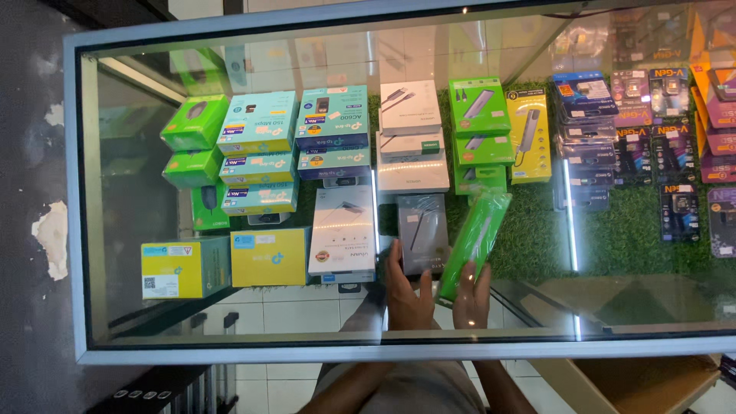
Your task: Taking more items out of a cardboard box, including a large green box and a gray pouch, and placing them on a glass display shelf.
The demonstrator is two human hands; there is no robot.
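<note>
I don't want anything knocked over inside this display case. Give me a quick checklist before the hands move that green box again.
1. Right hand on the green box: ok, fingers at its lower end.
2. Left hand steadying: ok, touching by the grey box.
3. Green box sealed: ok, glossy wrap shows.
4. Box seated flat: not ok, it leans tilted.
5. White box disturbed: cannot tell.
</note>
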